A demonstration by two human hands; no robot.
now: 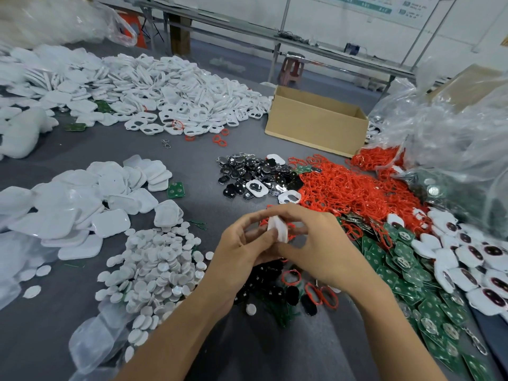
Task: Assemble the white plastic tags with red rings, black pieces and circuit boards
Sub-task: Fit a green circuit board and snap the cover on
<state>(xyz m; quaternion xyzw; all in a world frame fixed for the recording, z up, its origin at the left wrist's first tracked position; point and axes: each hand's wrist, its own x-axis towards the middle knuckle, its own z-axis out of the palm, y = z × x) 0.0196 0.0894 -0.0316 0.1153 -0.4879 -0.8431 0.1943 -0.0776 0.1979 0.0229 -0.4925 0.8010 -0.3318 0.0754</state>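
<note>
Left hand (pixel 242 253), right hand (pixel 325 243) | fingers of both clamped on white tag (pixel 278 230) (blurred) | tag held between fingertips

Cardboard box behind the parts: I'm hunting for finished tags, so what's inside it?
The cardboard box stands open at the top, and only its bare inner walls show. Its near wall hides the floor, so whether anything lies inside cannot be seen.

Upper left, white tags (pixel 178 100); centre right, red rings (pixel 351 188); lower right, green circuit boards (pixel 398 270); mid-frame, black pieces (pixel 247 171); all on a grey table (pixel 110 149).
</note>
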